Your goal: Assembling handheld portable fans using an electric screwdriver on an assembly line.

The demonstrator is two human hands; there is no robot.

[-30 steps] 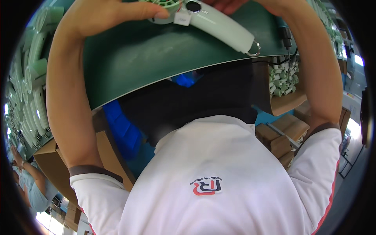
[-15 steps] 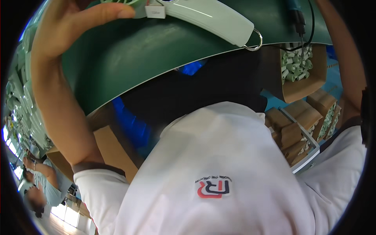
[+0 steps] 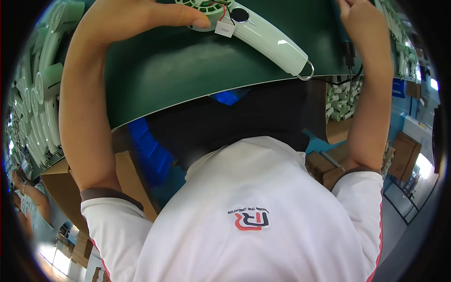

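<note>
A pale green handheld fan (image 3: 272,44) lies on the green work surface, its round head cut off by the top edge. It has a dark round button, a metal ring at the handle end and a small white connector (image 3: 225,29) on red and black wires. My left hand (image 3: 141,21) grips the fan head, thumb on its rim; the other fingers are hidden. At the upper right, my right hand (image 3: 359,19) has its fingers closed beside the dark electric screwdriver (image 3: 346,49). What those fingers hold cannot be made out.
Pale green fan bodies (image 3: 49,84) are stacked at the left. A cardboard box of small green parts (image 3: 340,101) stands below the table edge at the right, with more boxes (image 3: 324,169) nearby. Another person (image 3: 40,202) is at the lower left.
My right hand has come into view at the upper right, next to the screwdriver. The view has shifted, showing more of the fan head. My left hand keeps its grip.
</note>
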